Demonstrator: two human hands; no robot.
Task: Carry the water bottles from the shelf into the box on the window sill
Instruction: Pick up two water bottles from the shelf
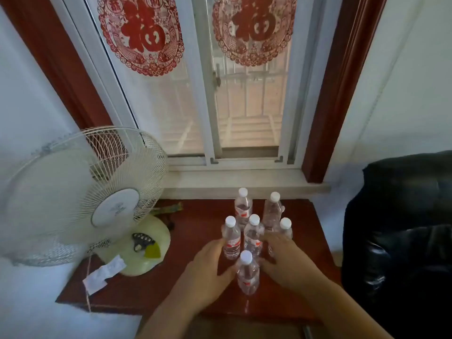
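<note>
Upright, 6 water bottles (247, 274) point caps up between both hands (208, 267).

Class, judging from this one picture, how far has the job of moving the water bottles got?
Done: nothing visible. All six water bottles stand upright on the red-brown surface below the window sill, and no box is in view. In hand: the left hand and right hand flank the nearest bottle, touching the cluster; none is lifted. Left: carrying all six.
</note>
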